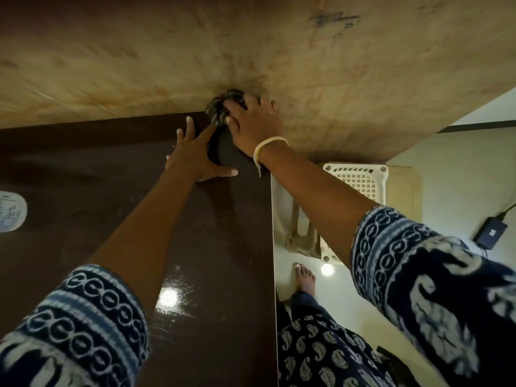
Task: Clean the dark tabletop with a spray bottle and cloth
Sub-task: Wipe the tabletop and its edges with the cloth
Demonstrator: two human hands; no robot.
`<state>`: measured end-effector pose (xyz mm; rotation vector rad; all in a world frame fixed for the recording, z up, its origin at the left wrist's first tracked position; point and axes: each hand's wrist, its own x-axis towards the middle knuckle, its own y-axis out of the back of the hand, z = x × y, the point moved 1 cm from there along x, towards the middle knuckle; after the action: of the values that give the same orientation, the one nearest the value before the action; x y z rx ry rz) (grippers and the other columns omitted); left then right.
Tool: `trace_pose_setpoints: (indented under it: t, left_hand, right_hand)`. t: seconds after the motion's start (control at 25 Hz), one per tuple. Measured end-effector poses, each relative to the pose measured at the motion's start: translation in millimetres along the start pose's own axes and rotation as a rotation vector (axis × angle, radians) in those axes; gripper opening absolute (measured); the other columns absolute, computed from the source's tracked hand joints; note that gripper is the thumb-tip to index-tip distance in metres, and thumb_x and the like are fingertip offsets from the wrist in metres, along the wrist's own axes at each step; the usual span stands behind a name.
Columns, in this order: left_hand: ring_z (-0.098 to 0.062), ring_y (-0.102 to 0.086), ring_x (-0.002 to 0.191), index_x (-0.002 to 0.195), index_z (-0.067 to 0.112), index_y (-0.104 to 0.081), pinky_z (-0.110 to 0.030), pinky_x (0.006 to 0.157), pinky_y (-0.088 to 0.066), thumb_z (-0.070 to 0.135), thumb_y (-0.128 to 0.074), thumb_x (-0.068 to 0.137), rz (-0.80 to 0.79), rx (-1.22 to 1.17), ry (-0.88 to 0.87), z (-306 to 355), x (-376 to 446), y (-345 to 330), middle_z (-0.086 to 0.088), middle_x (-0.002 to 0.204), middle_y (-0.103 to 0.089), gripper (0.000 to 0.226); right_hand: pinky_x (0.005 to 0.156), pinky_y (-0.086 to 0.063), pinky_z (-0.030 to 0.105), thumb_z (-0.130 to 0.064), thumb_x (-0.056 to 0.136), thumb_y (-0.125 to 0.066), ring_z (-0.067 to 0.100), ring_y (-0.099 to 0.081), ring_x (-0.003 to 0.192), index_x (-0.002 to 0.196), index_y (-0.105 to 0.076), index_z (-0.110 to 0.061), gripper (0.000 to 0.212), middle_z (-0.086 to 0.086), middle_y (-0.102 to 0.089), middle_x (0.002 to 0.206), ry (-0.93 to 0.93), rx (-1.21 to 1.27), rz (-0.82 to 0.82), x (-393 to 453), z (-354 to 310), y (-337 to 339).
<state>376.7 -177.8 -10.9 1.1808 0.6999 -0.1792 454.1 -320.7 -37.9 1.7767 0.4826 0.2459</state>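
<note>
The dark brown glossy tabletop (92, 174) fills the left and middle of the view and ends against a tan wall. My right hand (252, 127) presses a bunched dark cloth (220, 106) into the table's far right corner, where it meets the wall. My left hand (195, 156) lies flat on the tabletop just left of the cloth, fingers spread, holding nothing. A white, blurred object (11, 212) at the left edge of the table may be the spray bottle; I cannot tell.
The tan wall (251, 46) stands straight behind the table. Right of the table's edge, a white plastic chair (360, 182) sits on the pale floor. A black power adapter (490, 233) with a cable lies on the floor. My bare foot (305, 277) stands beside the table.
</note>
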Motion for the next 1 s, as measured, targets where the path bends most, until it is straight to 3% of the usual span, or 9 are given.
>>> trace_pose_setpoints:
  t: [0.2, 0.32, 0.4, 0.48, 0.6, 0.76, 0.88, 1.0]
  left_hand:
    - [-0.033, 0.017, 0.149, 0.149, 0.055, 0.003, -0.072, 0.111, -0.016, 0.064, -0.083, 0.054, 0.002, -0.018, 0.002, 3, -3, 0, 0.002, 0.162, 0.024, 0.129]
    - [-0.032, 0.017, 0.149, 0.149, 0.055, 0.003, -0.072, 0.111, -0.017, 0.064, -0.083, 0.053, 0.013, -0.006, 0.003, 3, -3, -1, 0.002, 0.162, 0.024, 0.129]
    - [-0.032, 0.017, 0.149, 0.149, 0.055, 0.002, -0.071, 0.111, -0.017, 0.063, -0.084, 0.054, 0.011, -0.008, 0.003, 2, -3, 1, 0.002, 0.161, 0.025, 0.128]
    - [-0.032, 0.017, 0.149, 0.149, 0.054, 0.003, -0.071, 0.112, -0.017, 0.063, -0.084, 0.056, -0.007, -0.012, -0.004, 3, -1, 2, 0.002, 0.161, 0.026, 0.128]
    - [-0.033, 0.017, 0.149, 0.15, 0.052, 0.004, -0.071, 0.111, -0.018, 0.063, -0.082, 0.058, -0.021, 0.015, -0.017, 4, -3, 3, 0.001, 0.161, 0.027, 0.126]
    - [-0.033, 0.0, 0.151, 0.153, 0.047, -0.007, -0.064, 0.112, -0.026, 0.058, -0.081, 0.066, -0.004, 0.113, -0.111, -11, -11, 13, 0.0, 0.164, 0.014, 0.115]
    - [-0.032, -0.014, 0.15, 0.152, 0.043, -0.022, -0.058, 0.115, -0.028, 0.053, -0.081, 0.069, 0.008, 0.109, -0.2, -50, -21, 17, 0.0, 0.165, 0.004, 0.102]
    - [-0.026, -0.018, 0.149, 0.151, 0.04, -0.027, -0.057, 0.114, -0.029, 0.057, -0.079, 0.07, 0.1, 0.095, -0.196, -84, -44, 3, 0.002, 0.165, -0.001, 0.099]
  right_hand:
    - [0.077, -0.042, 0.036, -0.052, 0.098, -0.03, 0.035, -0.06, 0.105, 0.123, -0.057, -0.022, 0.048, 0.011, -0.066, 0.113, -0.316, 0.289, -0.091, 14, 30, 6]
    - [0.068, -0.037, 0.032, -0.046, 0.101, -0.032, 0.034, -0.062, 0.096, 0.137, -0.044, -0.02, 0.047, 0.014, -0.067, 0.105, -0.365, 0.346, 0.015, -8, 21, -1]
    - [0.074, -0.042, 0.036, -0.042, 0.101, -0.032, 0.035, -0.059, 0.103, 0.148, -0.033, -0.021, 0.051, 0.017, -0.062, 0.116, -0.446, 0.416, 0.074, -31, 5, -12]
    - [0.093, -0.044, 0.045, -0.037, 0.101, -0.033, 0.04, -0.05, 0.12, 0.152, -0.028, -0.021, 0.054, 0.021, -0.051, 0.135, -0.443, 0.387, 0.141, -63, -8, -21]
    - [0.113, -0.027, 0.052, -0.033, 0.1, -0.036, 0.043, -0.023, 0.143, 0.148, -0.038, -0.024, 0.049, 0.015, -0.028, 0.157, -0.24, 0.166, 0.16, -121, -24, -30]
    - [0.118, -0.016, 0.051, -0.039, 0.1, -0.029, 0.037, -0.008, 0.148, 0.15, -0.032, -0.029, 0.051, 0.008, -0.018, 0.161, -0.11, -0.02, 0.08, -127, -22, -25]
    - [0.119, -0.015, 0.051, -0.042, 0.1, -0.024, 0.04, 0.0, 0.148, 0.153, -0.019, -0.035, 0.054, 0.009, -0.007, 0.163, -0.181, -0.041, 0.019, -74, -23, -18]
    - [0.119, -0.015, 0.053, -0.042, 0.1, -0.024, 0.042, 0.001, 0.148, 0.152, -0.018, -0.037, 0.053, 0.009, -0.008, 0.163, -0.21, -0.054, 0.02, -62, -30, -18]
